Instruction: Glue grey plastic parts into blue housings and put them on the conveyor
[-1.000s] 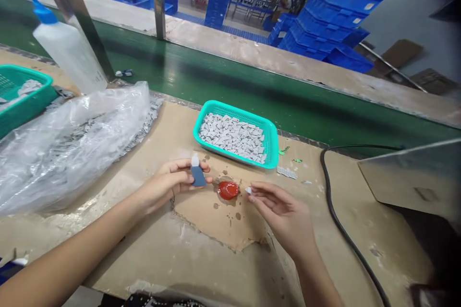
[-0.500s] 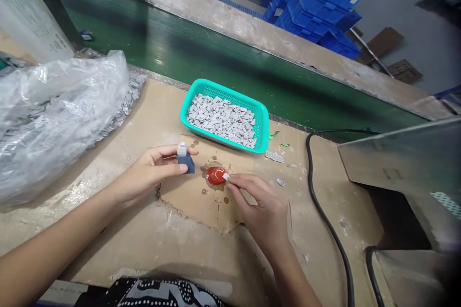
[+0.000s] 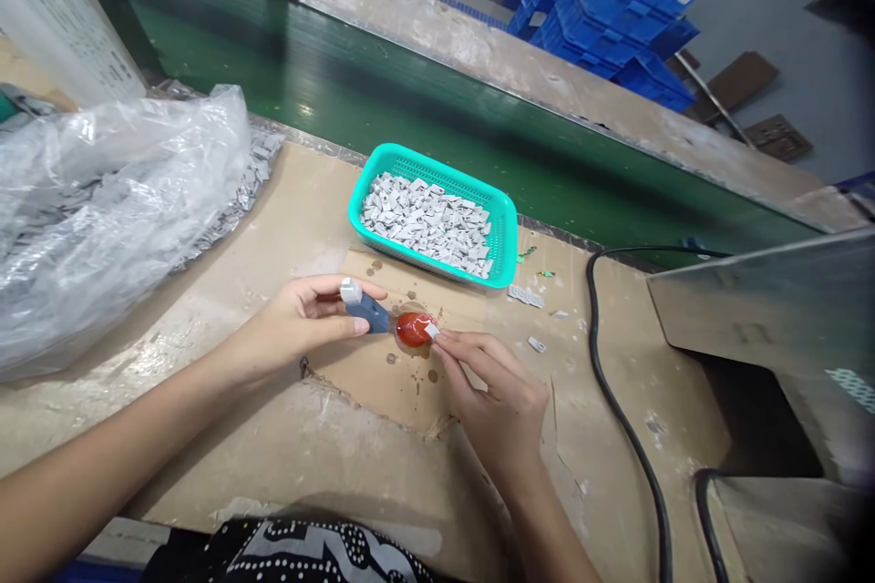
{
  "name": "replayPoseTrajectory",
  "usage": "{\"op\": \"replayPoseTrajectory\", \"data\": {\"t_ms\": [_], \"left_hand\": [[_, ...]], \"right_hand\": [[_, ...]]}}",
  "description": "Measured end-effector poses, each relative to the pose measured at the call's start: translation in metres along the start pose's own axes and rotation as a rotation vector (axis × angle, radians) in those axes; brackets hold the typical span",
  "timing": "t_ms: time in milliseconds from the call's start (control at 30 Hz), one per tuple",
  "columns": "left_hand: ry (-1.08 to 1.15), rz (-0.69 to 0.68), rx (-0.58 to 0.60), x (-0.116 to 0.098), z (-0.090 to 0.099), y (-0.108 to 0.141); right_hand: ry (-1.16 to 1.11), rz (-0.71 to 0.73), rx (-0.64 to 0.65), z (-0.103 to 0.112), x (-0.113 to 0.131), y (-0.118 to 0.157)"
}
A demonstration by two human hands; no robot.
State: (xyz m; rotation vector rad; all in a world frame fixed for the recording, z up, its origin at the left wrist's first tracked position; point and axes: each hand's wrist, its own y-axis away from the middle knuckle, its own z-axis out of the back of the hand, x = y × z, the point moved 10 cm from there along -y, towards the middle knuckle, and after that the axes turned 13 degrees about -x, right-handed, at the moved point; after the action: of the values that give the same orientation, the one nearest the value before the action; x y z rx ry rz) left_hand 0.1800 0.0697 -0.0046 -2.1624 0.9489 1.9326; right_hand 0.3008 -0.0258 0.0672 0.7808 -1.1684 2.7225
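My left hand (image 3: 311, 319) is closed on a dark blue plastic piece (image 3: 373, 313) with a light grey end (image 3: 351, 291) at its upper left. Between the thumb and fingertips of my right hand (image 3: 496, 383) is a small light grey plastic piece (image 3: 431, 330), held at the right side of a glossy red blob (image 3: 413, 328). The blob lies on a cardboard sheet (image 3: 369, 387) spotted with wet stains. Just beyond both hands stands a turquoise basket (image 3: 507, 241) holding a heap of small grey plastic pieces (image 3: 427, 223).
A clear plastic bag (image 3: 137, 191) over many grey parts spreads at left. Loose grey bits, including a small part (image 3: 537, 344), lie right of the basket. A black cable (image 3: 605, 383) runs beside a metal box (image 3: 766, 310). Behind is a green belt (image 3: 328, 73).
The blue piece in my left hand has tilted over, its lower end swinging right toward the red blob. My right hand stays at the blob with its grey piece. The view shifted slightly.
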Motion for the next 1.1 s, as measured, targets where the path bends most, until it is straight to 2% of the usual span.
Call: {"op": "replayPoseTrajectory", "data": {"t_ms": [133, 367, 500, 633, 767, 900, 1100], "left_hand": [[-0.058, -0.007, 0.024, 0.002, -0.005, -0.001], [-0.139, -0.045, 0.036, -0.001, -0.012, 0.008], [-0.130, -0.055, 0.072, -0.004, -0.018, 0.014], [-0.099, -0.052, 0.058, -0.003, -0.016, 0.013], [-0.096, -0.034, 0.063, 0.001, -0.016, 0.013], [-0.088, -0.074, 0.097, -0.004, -0.019, 0.017], [-0.100, -0.123, 0.116, -0.008, -0.021, 0.024]], "right_hand": [[0.010, 0.016, -0.009, 0.003, 0.003, -0.001], [0.011, 0.066, -0.134, 0.033, 0.020, -0.016], [-0.003, 0.060, -0.078, 0.025, 0.017, -0.015], [-0.004, 0.028, -0.154, 0.030, 0.007, -0.012], [-0.054, 0.023, -0.048, 0.018, 0.005, -0.012], [-0.160, -0.046, -0.106, 0.024, 0.011, -0.017], [-0.397, -0.169, -0.012, 0.008, 0.025, -0.014]]}}
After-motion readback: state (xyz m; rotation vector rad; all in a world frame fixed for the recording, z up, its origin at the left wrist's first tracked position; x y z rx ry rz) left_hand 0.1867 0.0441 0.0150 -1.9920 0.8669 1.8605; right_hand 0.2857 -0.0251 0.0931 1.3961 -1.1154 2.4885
